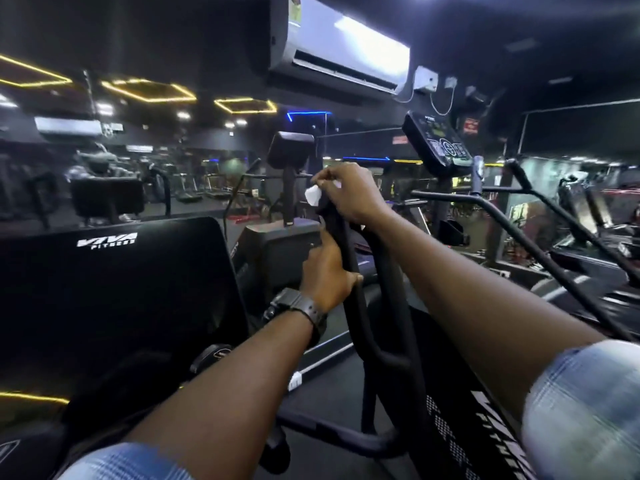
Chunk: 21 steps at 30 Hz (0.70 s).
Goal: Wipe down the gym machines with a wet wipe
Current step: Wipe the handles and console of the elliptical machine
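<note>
The right hand (346, 192) has its grip closed around the top of the black handlebar (360, 306) of a gym machine, with the white wet wipe (313, 195) pinched between fingers and bar, so the cloth is probably being pressed all round the foam as it rubs. A corner of the wipe sticks out just left of that grip. Below it on the same bar, the left hand (325, 271), a watch (301, 304) on its wrist, holds a full grip round the tube, likely to steady the swinging arm against the wiping. The two grips sit near each other, not touching.
</note>
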Each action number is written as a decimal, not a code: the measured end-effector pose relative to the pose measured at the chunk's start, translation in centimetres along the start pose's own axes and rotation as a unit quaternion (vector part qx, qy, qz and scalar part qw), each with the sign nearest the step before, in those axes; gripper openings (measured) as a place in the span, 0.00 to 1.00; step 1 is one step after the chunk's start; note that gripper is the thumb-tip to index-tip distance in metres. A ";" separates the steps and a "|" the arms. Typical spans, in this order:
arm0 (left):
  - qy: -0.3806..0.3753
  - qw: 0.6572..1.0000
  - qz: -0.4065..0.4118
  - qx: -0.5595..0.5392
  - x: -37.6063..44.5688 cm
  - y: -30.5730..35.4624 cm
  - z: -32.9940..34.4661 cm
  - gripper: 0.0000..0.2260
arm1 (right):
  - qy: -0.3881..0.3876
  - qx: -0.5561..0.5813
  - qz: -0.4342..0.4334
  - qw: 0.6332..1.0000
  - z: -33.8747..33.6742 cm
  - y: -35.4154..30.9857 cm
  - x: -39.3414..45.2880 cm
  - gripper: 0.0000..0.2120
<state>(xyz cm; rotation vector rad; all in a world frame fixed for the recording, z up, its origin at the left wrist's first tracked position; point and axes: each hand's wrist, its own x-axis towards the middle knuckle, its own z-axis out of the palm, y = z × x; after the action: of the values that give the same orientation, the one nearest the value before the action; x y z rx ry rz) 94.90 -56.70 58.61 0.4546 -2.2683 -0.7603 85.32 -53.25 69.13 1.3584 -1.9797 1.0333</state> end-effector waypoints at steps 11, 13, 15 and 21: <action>-0.006 0.998 -0.047 -0.029 -0.1 0.0 0.2 0.34 | -0.053 -0.124 -0.057 0.989 -1.6 -1.6 -0.7 0.16; -0.015 0.997 -0.057 -0.052 -0.3 -0.3 -0.1 0.31 | -0.050 -0.115 -0.053 0.991 -2.1 -1.5 -1.3 0.17; -0.022 0.996 -0.060 -0.068 -0.2 -0.7 -0.4 0.29 | -0.056 -0.118 -0.062 0.990 -2.8 -1.5 -1.6 0.17; -0.034 0.996 -0.055 -0.058 -0.1 -0.5 -0.3 0.28 | -0.086 -0.193 -0.107 0.972 -2.6 -2.4 0.3 0.12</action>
<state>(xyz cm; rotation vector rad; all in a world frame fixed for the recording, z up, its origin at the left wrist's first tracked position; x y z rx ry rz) 95.27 -57.15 58.43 0.5091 -2.2616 -0.9702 87.43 -51.76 71.52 1.4352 -1.9706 0.4148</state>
